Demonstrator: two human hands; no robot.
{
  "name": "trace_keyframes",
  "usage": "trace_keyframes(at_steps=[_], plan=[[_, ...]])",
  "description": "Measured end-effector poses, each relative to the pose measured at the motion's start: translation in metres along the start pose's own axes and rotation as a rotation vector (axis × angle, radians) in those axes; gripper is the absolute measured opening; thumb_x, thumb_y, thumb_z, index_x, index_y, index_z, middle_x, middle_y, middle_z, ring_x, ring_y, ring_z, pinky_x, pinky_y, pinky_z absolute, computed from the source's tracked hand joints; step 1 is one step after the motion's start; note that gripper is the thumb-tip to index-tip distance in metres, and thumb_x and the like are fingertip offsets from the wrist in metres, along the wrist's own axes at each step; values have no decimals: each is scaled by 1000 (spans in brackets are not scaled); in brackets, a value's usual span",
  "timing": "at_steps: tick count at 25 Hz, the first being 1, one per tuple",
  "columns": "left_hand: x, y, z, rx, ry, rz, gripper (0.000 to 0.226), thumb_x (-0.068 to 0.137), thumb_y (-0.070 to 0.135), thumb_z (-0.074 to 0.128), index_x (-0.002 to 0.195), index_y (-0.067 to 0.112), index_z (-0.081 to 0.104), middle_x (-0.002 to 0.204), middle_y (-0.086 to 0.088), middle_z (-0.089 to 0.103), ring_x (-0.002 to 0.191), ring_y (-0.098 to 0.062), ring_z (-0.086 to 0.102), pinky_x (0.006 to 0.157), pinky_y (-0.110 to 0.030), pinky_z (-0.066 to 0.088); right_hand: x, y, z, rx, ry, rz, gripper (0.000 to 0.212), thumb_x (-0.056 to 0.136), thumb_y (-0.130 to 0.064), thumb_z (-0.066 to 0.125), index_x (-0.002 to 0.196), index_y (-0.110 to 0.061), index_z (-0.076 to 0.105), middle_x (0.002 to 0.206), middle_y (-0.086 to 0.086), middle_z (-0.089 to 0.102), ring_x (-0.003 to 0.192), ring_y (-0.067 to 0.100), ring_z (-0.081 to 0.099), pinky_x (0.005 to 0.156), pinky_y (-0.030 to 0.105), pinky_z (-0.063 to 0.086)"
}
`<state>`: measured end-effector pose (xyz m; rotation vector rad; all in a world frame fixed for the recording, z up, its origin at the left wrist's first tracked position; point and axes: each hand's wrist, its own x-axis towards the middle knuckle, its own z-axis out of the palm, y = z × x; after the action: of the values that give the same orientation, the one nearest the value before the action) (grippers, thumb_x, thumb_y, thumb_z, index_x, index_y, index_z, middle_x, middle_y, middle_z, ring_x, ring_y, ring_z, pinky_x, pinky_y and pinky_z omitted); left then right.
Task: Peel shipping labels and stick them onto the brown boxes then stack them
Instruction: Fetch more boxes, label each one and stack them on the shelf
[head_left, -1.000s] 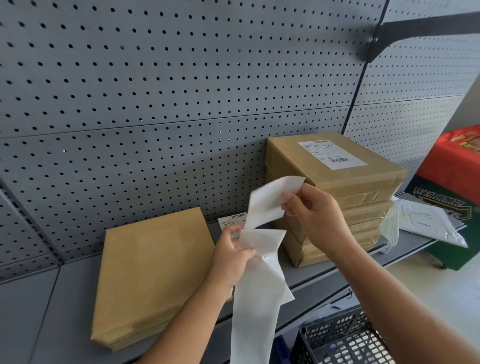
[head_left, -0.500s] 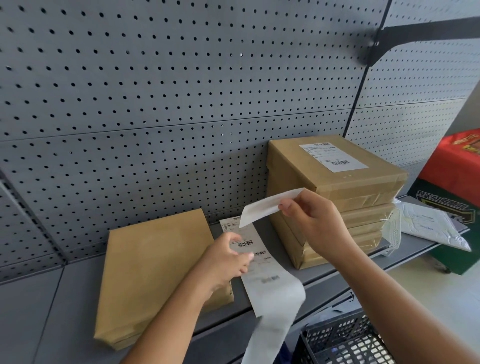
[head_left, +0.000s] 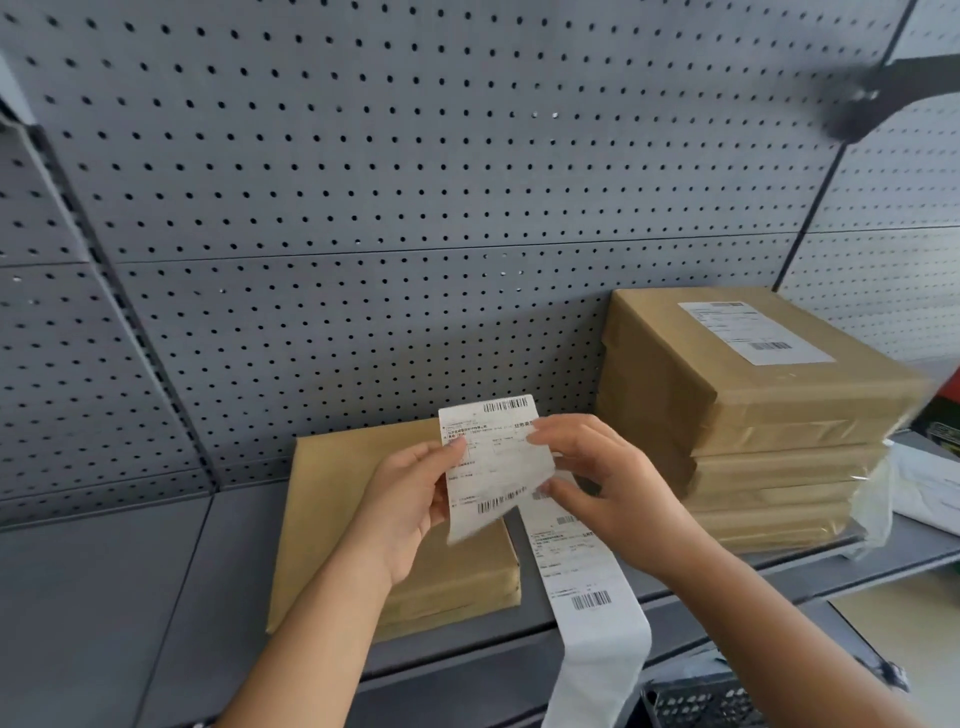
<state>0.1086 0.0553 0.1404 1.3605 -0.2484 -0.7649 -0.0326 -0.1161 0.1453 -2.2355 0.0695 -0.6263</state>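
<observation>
Paper held between both hands: a peeled white rectangular shipping label (head_left: 493, 457) with printed barcodes faces the camera. The left hand (head_left: 410, 499) grips its left edge and the right hand (head_left: 613, 483) pinches its right edge between thumb and fingertips. Its long axis runs away from the person, slightly tilted. The flat brown paper-wrapped box (head_left: 332, 519) lies on the grey metal shelf (head_left: 156, 597) directly beneath it, nearer the left hand, so a short lowering seems due.

Grey shelf (head_left: 104, 597): lone brown box (head_left: 327, 499), label strip (head_left: 587, 582), box stack (head_left: 769, 467), perhaps mailer (head_left: 930, 488).
</observation>
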Motion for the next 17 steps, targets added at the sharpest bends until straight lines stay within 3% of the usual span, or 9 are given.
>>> trace_keyframes(at_steps=[3,5,9,12,15,17], plan=[[-2,1,-21,89,91,73,20,99,24,64,101,5,73,93,-6,81,82,-20,75,86,-44,60,10,-2,15,38,-205,123,66,89,0,68,142,-31,46,150,-12,34,132,6,49,103,22,48],[-3,1,-36,147,148,101,23,100,27,64,100,6,73,94,-3,81,91,-25,76,94,-50,57,17,-5,27,207,-268,284,72,92,6,59,146,-36,39,150,-13,40,129,4,53,103,27,50],[-5,0,-63,211,225,103,27,100,29,62,100,4,72,94,1,82,97,-26,76,95,-50,56,41,-6,60,592,-166,606,32,101,-14,53,131,-25,57,116,0,74,104,18,72,95,39,56],[-4,0,-78,232,239,90,22,102,25,61,100,7,74,95,3,82,94,-19,77,90,-44,61,55,-3,85,513,-140,641,22,102,-25,54,113,-13,70,100,4,78,95,24,72,90,41,56],[2,-2,-90,289,237,70,18,102,24,61,102,13,76,96,6,82,89,-11,78,87,-40,63,66,0,103,492,-106,682,22,100,-24,59,100,-6,71,94,8,79,94,36,71,90,49,56],[7,-2,-98,343,243,61,17,102,21,60,102,16,77,96,9,81,86,-6,77,82,-33,63,73,2,109,461,-103,691,19,98,-22,60,95,-5,71,92,11,78,95,40,71,83,46,57]])
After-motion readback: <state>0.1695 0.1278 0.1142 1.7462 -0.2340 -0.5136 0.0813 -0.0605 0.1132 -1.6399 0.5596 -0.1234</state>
